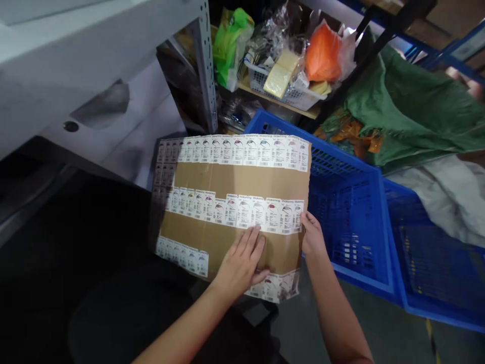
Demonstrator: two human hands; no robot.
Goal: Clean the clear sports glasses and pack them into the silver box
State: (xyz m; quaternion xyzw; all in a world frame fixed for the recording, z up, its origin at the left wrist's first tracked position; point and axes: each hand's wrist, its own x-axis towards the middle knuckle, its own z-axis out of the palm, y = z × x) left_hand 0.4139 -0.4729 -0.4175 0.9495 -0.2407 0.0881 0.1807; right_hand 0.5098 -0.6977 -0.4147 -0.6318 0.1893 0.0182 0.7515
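Observation:
A brown cardboard sheet (242, 179) lies in front of me, tilted a little, with three rows of small white printed labels (242, 210) stuck across it. My left hand (242, 260) rests flat on the cardboard's lower part, fingers stretched out together, touching the middle row of labels. My right hand (312, 235) holds the sheet's right edge, its fingers curled around it by the last label of the middle row.
Two blue plastic crates (352, 212) stand to the right of the cardboard. Behind are a green sack (409, 108), a white basket (291, 93) with bagged goods on a shelf, and a grey perforated shelf post (206, 65). Dark floor lies at the left.

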